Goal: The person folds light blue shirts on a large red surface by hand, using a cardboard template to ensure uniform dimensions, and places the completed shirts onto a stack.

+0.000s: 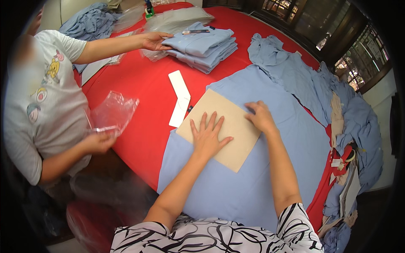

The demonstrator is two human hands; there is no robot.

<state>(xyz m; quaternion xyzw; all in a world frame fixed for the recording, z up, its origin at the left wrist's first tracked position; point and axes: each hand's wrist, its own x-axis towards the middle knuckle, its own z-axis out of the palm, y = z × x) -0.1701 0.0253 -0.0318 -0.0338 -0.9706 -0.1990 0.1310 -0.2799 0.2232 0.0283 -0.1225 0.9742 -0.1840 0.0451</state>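
Observation:
A tan square of cardboard (pixel 236 145) lies askew on a light blue garment (pixel 215 185) spread over the red-covered table. My left hand (pixel 209 135) is pressed flat on the cardboard, its fingers spread. At the board's upper right edge is my right hand (pixel 261 117), fingers bent and slightly apart, close to the blue cloth. Nothing shows between its fingers, though their tips are partly hidden. Just left of the board, a white angled strip of card (pixel 180 97) rests on the red cloth, beside a small dark object (pixel 190 109).
A co-worker at left touches a stack of folded blue garments (pixel 202 46) and holds a clear plastic bag (pixel 114 111). More plastic bags (pixel 179 19) lie at the back. Loose blue garments (pixel 291 76) heap along the right, with a tape roll (pixel 350 156) near them.

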